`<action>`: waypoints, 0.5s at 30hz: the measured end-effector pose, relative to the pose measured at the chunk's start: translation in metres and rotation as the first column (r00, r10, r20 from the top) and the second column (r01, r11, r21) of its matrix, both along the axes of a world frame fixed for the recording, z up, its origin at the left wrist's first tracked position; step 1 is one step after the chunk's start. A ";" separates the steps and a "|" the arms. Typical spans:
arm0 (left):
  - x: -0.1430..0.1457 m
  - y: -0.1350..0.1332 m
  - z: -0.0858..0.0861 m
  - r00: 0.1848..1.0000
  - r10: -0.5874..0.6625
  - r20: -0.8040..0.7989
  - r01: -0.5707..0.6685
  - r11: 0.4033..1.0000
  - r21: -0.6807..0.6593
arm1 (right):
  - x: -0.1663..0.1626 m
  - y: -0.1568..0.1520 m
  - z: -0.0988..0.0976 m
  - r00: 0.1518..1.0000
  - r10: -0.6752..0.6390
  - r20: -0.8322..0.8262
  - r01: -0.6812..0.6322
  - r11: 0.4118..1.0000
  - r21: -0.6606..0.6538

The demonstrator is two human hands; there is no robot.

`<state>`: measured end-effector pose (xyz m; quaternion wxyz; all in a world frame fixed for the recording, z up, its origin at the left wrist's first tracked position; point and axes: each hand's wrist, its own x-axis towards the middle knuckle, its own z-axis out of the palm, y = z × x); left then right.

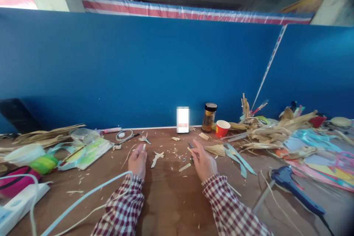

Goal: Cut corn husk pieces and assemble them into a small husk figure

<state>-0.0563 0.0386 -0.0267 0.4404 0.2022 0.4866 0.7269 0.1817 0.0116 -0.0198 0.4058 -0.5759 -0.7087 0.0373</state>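
Observation:
My left hand (137,160) is closed above the brown table (166,195), with a small white piece (144,147) showing at the fingertips; its kind is hard to make out. Opposite it, my right hand (205,162) curls its thumb and fingers round what looks like a small pair of scissors (189,143). The dark blade points away from me and the rest is largely hidden by the fingers. Between the hands lie a pale cut husk piece (157,158), a flat strip (185,167) and several shavings. A dried husk piece (215,150) lies beside my right hand.
A lit phone (183,120) stands against the blue partition (166,62), near a dark-lidded jar (209,118) and a red paper cup (222,129). At right lie a blue glue gun (297,190) and dried husks (276,136). White cables (91,191) cross my left forearm.

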 end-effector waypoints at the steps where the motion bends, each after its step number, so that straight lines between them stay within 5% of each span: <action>1: 0.001 0.000 0.001 1.000 -0.003 0.009 0.004 1.000 -0.005 | 0.000 0.000 0.000 1.000 0.002 -0.003 -0.002 1.000 -0.004; 15: 0.007 -0.003 0.007 0.993 -0.031 0.118 0.034 0.999 -0.018 | -0.003 -0.002 0.001 1.000 0.000 0.013 0.000 1.000 -0.010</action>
